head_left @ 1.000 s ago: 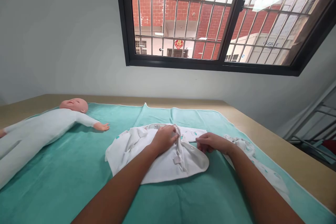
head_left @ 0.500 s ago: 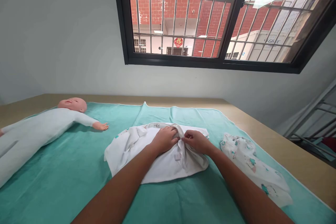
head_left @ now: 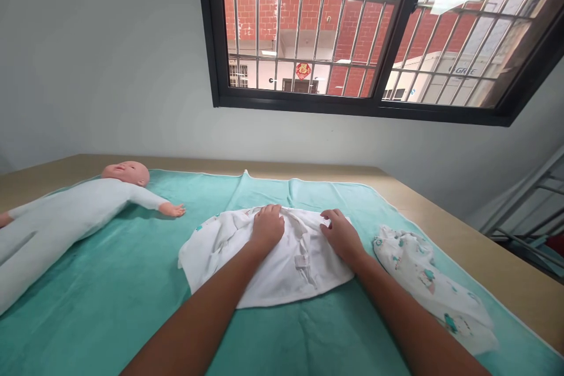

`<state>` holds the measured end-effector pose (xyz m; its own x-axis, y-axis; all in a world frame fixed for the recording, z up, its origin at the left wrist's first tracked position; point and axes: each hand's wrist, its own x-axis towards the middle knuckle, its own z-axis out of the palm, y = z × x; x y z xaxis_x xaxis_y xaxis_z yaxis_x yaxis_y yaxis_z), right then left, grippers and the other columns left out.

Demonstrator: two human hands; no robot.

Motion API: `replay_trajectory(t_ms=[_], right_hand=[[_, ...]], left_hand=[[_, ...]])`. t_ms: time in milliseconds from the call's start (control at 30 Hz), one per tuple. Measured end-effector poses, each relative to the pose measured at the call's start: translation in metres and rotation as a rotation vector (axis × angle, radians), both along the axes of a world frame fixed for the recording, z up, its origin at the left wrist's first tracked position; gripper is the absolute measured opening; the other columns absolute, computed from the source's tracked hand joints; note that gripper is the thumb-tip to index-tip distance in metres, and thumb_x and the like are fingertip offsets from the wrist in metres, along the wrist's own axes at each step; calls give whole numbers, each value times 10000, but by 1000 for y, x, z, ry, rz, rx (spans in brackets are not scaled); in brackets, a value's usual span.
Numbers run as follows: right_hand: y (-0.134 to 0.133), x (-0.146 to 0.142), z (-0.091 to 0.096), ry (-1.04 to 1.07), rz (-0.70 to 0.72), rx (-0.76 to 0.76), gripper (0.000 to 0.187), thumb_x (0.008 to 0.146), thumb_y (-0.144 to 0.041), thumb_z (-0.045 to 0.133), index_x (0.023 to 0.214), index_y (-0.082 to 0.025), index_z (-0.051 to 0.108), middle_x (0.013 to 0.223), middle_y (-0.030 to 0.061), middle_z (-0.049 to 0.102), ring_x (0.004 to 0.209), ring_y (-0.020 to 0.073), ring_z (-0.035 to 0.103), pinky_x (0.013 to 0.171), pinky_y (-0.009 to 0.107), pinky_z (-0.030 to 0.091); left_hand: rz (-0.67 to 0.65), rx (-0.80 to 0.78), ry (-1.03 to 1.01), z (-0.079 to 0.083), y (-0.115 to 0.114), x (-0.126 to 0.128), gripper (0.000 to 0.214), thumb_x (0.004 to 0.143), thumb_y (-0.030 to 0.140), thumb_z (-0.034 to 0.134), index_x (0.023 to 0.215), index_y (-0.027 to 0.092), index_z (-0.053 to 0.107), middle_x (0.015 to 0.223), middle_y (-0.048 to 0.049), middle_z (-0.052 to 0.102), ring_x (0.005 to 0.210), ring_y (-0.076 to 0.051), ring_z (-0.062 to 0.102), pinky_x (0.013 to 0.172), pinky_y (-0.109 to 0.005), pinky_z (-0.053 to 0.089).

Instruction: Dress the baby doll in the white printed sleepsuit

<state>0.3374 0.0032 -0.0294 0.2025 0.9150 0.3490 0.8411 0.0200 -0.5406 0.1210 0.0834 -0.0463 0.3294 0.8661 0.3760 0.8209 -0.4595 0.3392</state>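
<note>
A white baby shirt point(head_left: 282, 282) with a small label on its inner side lies spread on the teal cloth point(head_left: 110, 305). My left hand point(head_left: 268, 226) is at its upper edge, fingers curled together over the fabric; the fingertips are partly hidden. Over the shirt's upper right part is my right hand point(head_left: 341, 235), its thumb and bent fingers apart with nothing seen between them. A fold runs down the shirt between both hands, just above the label.
On the left lies a baby doll point(head_left: 83, 205) in white clothing, one arm stretched towards the shirt. Printed white baby clothing point(head_left: 434, 288) lies crumpled at the right. The wooden tabletop point(head_left: 440, 235) borders the cloth, with a wall and a barred window point(head_left: 304, 100) behind.
My hands have moved apart from the middle of the shirt, the left one leftwards and the right one rightwards. My right fingers have let go of the fold, and the fabric lies flatter.
</note>
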Motion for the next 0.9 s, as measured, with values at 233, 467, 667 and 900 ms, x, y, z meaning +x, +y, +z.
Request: replay_trajectory(t_ms=[233,467,667,900], right_hand=[[-9,-25,9,-200,371,76,344,933,-243,405,1214,-248,604,1355,64,560,1236,233,506,1036,407,416],[-8,-33,0,-133,489,-34,404,951,-394,406,1287,-237,565,1383,85,555,1285,258,495,1085,455,383],[-7,-32,-2,-168,463,-70,420,947,-407,408,1322,-260,530,1446,68,494,1354,252,421,1119,461,340],[-13,-38,9,-147,435,6,383,923,-387,455,1262,-265,583,1399,78,533,1303,275,466,1098,488,368]], left_hand=[[-39,-39,21,0,7,-9,396,954,265,364,1315,238,524,1376,-73,545,1254,-229,486,1066,-405,337],[-104,-48,36,17,13,-42,371,942,248,365,1227,266,602,1258,-30,639,1167,-189,562,1009,-332,419],[-112,-18,17,36,5,-120,352,920,320,406,1206,324,611,1351,29,574,1257,-186,496,1029,-304,408],[270,-235,-27,43,-27,-210,421,854,592,426,1034,276,638,1013,-19,698,906,-234,637,733,-309,434]])
